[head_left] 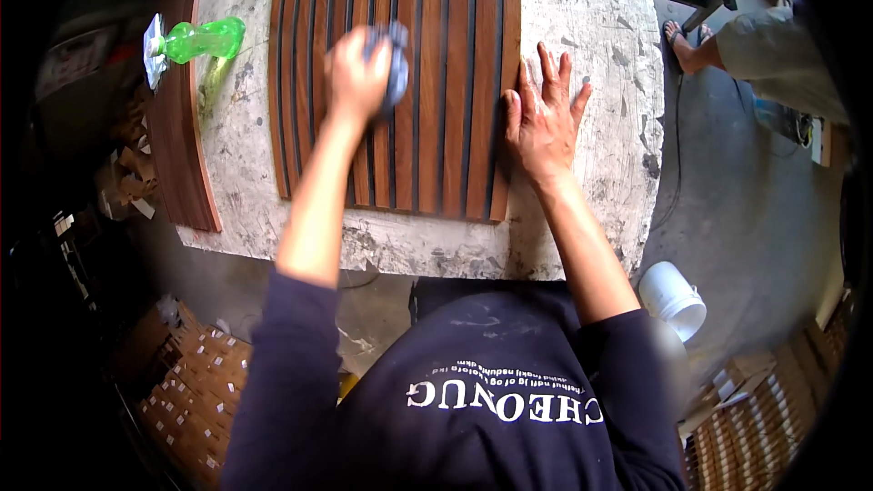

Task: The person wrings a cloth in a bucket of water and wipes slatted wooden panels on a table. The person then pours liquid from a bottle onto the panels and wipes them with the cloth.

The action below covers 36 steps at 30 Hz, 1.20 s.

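Note:
My left hand is closed around a bunched blue-grey cloth and presses it on the face of a slatted wood panel. The panel has brown wood strips with dark grooves between them and lies on a worn, whitish table. My right hand rests at the panel's right edge, fingers spread and partly over the table top. It holds nothing. Slight blur on the left hand hides how its fingers grip the cloth.
A bottle of green liquid is at the table's left, beside a plain brown board. On the floor to the right is a white bucket. Another person's legs show at the upper right. Stacked brown pieces are at lower left.

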Tool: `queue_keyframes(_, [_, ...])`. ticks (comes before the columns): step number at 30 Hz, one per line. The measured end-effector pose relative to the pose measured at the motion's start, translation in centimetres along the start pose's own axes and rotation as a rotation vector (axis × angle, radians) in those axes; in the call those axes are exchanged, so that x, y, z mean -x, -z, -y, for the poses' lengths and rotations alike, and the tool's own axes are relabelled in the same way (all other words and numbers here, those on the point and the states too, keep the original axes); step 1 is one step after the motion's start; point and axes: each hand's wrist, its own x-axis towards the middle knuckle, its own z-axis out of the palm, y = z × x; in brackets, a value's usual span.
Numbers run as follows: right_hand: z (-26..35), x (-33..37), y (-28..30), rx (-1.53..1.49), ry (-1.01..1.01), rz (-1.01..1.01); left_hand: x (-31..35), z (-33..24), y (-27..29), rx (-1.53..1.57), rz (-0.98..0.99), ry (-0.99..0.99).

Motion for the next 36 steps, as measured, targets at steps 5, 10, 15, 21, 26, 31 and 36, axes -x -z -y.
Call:
queue_keyframes(5, [-1.4, 0.5, 0.5, 0.033, -0.042, 0.023, 16.2, -4.6, 3.6, 0.042, 0.14, 0.128])
queue_keyframes(10, [-0.2, -0.5, 0.8, 0.031, 0.002, -0.004, 0.5, -0.5, 0.3, 0.121, -0.032, -0.037])
queue_keyframes(15, [-0.3, 0.0, 0.0, 0.022, 0.003, -0.002, 0.8, 0.4, -0.5, -0.015, -0.171, -0.166])
queue_keyframes(21, [-1.1, 0.5, 1.1, 0.057, -0.035, 0.05, 14.3, -2.8, 3.6, 0.096, 0.159, 0.135])
queue_keyframes(26, [0.3, -0.5, 0.9, 0.015, -0.012, 0.039, -4.9, 0.4, 0.4, 0.045, -0.036, -0.092])
queue_keyframes(31, [-0.8, 0.2, 0.3, 0.04, -0.028, 0.024, 1.5, 0.2, -0.3, -0.109, -0.074, -0.121])
queue_keyframes(36, [-1.2, 0.4, 0.9, 0.063, -0.05, 0.055, 14.1, -2.8, 3.8, -0.058, 0.141, 0.11])
